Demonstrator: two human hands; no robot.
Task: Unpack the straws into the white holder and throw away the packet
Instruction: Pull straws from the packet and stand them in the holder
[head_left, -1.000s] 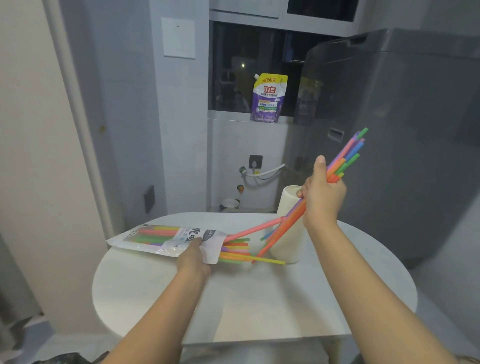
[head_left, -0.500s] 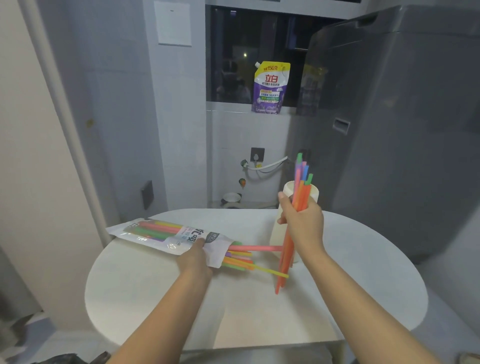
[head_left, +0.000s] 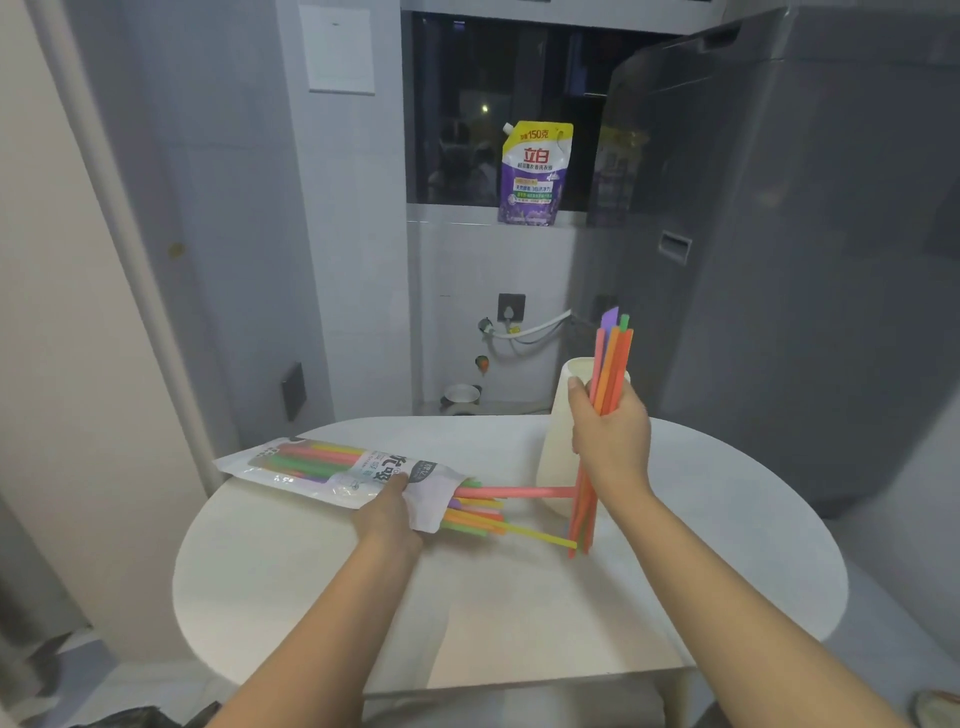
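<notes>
Head view: the right hand (head_left: 610, 436) has swung its bundle of straws (head_left: 605, 410) from a slant to upright and brought the lower ends down onto the surface (head_left: 519, 613), its grip closed around them just near of the white holder (head_left: 556, 441). This looks like squaring up the ends before lifting them in; none stand in the holder yet. The left hand (head_left: 387, 514) presses flat on the packet (head_left: 337, 467), lying left of the holder, with loose straws (head_left: 483, 512) spilling from its open right end, so more remain to unpack.
</notes>
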